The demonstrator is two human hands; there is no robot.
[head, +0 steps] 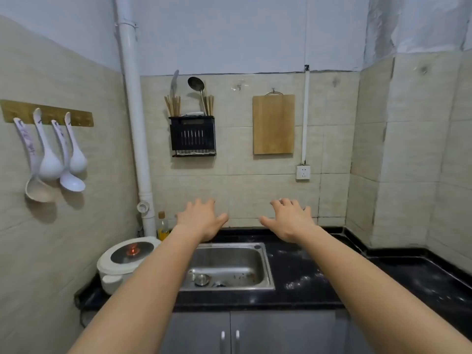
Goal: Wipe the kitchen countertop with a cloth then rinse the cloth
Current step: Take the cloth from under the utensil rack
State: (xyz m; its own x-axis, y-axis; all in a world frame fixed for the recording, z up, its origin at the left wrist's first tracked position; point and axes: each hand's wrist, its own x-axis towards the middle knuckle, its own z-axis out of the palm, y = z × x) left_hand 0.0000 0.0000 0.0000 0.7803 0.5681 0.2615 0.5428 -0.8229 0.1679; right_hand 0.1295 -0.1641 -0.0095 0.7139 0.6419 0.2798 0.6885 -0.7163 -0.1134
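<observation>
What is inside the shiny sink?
On the bottom of the sink lie a round metal drain strainer and small brown specks. The left arm covers its left side, so that part is hidden.

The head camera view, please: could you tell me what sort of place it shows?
Most likely a small home kitchen: a steel sink set in a black countertop, ladles hanging on the wall, and a hanging cutting board.

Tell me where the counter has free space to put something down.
Right of the sink the countertop is bare up to the tiled wall, only dusted white. Left of it is crowded: rice cooker and bottle.
</observation>
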